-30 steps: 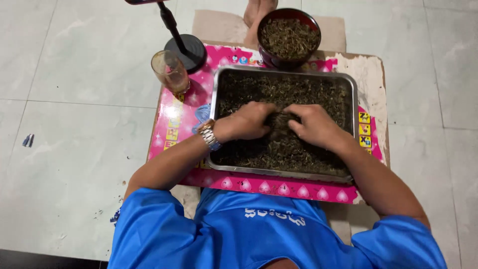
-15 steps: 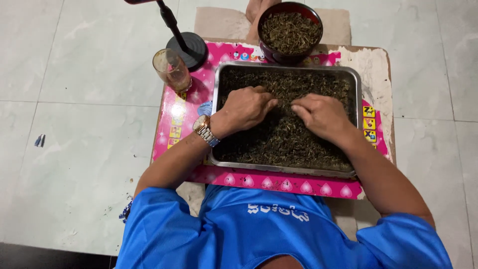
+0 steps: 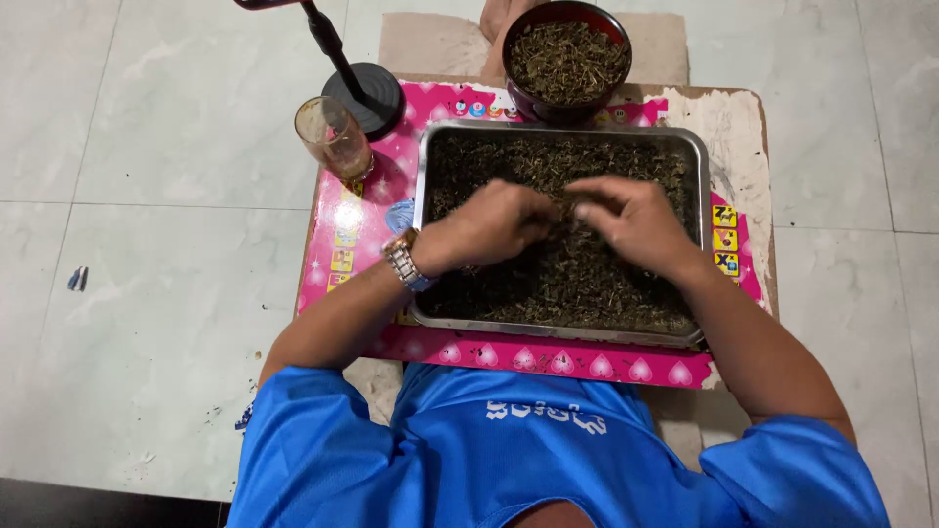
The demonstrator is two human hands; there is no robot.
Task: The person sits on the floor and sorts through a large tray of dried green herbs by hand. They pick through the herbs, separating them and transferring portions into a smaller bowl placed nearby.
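Steel rectangular tray point(image 3: 696, 156) holds dark dried leaves point(image 3: 548, 284); left hand point(image 3: 494, 223) and right hand point(image 3: 634, 223) meet, pinching leaves between fingertips.

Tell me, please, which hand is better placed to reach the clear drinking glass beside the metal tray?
Probably the left hand: it works the tray's left half, nearer the clear drinking glass; the right hand would cross over.

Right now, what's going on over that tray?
A person in a blue shirt has both hands over a metal tray of dark dried leaves. The left hand, a watch on its wrist, and the right hand meet at the middle, fingertips pinching a bit of the leaves. A dark bowl of similar leaves sits beyond the tray, a glass at its left corner.
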